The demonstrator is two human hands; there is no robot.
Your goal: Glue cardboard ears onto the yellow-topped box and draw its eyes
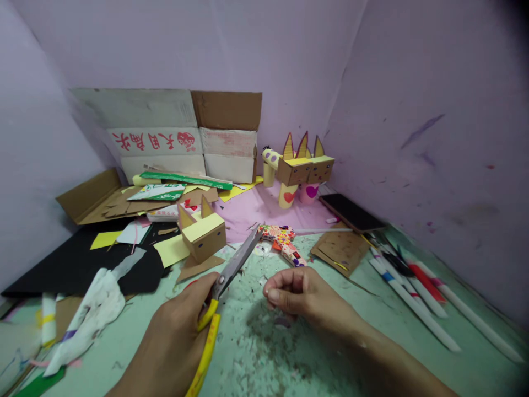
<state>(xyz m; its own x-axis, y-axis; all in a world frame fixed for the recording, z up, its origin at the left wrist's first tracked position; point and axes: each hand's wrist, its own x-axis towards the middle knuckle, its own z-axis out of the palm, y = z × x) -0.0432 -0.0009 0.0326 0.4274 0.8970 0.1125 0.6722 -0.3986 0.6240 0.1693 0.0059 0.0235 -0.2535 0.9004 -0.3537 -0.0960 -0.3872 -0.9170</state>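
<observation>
My left hand [173, 336] grips yellow-handled scissors [225, 284]; their grey blades point up and to the right, toward a patterned glue gun [283, 242]. My right hand [295, 295] is curled into a loose fist just right of the scissors, over the green surface; whether anything is in its fingers is hidden. A small cardboard box animal [202, 231] with pointed ears and a yellow top sits just beyond the blades.
Several finished cardboard animals [301, 168] stand at the back by the purple wall. A white cardboard box [182, 138], cardboard scraps, black paper [78, 264] and a crumpled white tissue [93, 311] lie at left. Several markers [407, 289] and a black phone [351, 212] lie at right.
</observation>
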